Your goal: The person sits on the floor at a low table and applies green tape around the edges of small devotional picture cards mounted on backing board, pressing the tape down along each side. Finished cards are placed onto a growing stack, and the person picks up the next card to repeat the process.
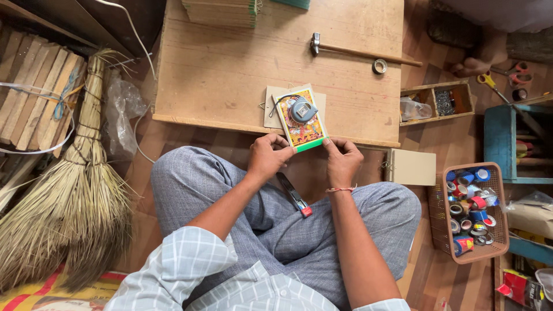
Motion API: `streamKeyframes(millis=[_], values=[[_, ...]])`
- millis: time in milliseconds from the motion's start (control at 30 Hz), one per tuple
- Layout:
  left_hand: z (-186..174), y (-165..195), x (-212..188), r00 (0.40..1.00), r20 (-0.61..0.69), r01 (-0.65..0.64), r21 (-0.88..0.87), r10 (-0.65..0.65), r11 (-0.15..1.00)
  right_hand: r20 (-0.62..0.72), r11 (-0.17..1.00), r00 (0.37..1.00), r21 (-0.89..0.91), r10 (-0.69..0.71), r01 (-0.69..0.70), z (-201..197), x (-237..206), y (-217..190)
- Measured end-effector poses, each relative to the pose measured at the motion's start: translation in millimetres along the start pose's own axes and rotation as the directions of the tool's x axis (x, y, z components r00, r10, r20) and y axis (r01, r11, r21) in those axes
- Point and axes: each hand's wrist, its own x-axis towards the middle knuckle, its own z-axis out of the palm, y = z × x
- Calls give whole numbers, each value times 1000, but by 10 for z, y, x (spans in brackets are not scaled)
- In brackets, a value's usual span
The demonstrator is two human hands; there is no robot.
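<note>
Wood floor lies under a person who sits with legs crossed in grey trousers. A small cutter with a red end rests on the lap, between the knees.

Just past it, both hands meet at the near edge of a low wooden worktop. The left hand pinches the near left corner of a small bright book with a green edge. The right hand pinches the near right corner, with the fingers curled in. The book lies on the worktop, on a flat tan card, and its near end sticks out over the edge. A round grey tape measure sits on top of the book.

It looks like the hands are lining up or pressing the near end of the book. Any next move calls for a steady hold on both corners, so the tape measure does not slide off.

To the right, a red basket full of tape rolls stands on the floor. A big straw broom lies to the left.

Farther off on the worktop lie a hammer and a small tape roll. A stack of books sits at the far edge
</note>
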Motion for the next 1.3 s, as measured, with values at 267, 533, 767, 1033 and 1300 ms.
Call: streamKeyframes(millis=[267, 533, 767, 1033, 1300], values=[[0, -72, 37, 1000, -1, -19, -31, 19, 999, 5, 1000, 1000, -29, -4, 4, 28, -18, -58], [-14, -78, 32, 1000, 0, -28, -34, 28, 999, 1, 999, 1000, -38, -11, 11, 49, -39, -35], [-29, -79, 10, 1000, 0, -21, -28, 21, 999, -54, 999, 999, -33, -8, 6, 64, 39, -5], [-37, -156, 35, 1000, -2, -25, -84, 25, 996, 25, 944, 970, 225, 241, -240, 106, 73, -89], [-29, -237, 68, 1000, 4, -23, -87, 23, 996, 7, 951, 971, 202, 237, -233, 122, 61, -150]])
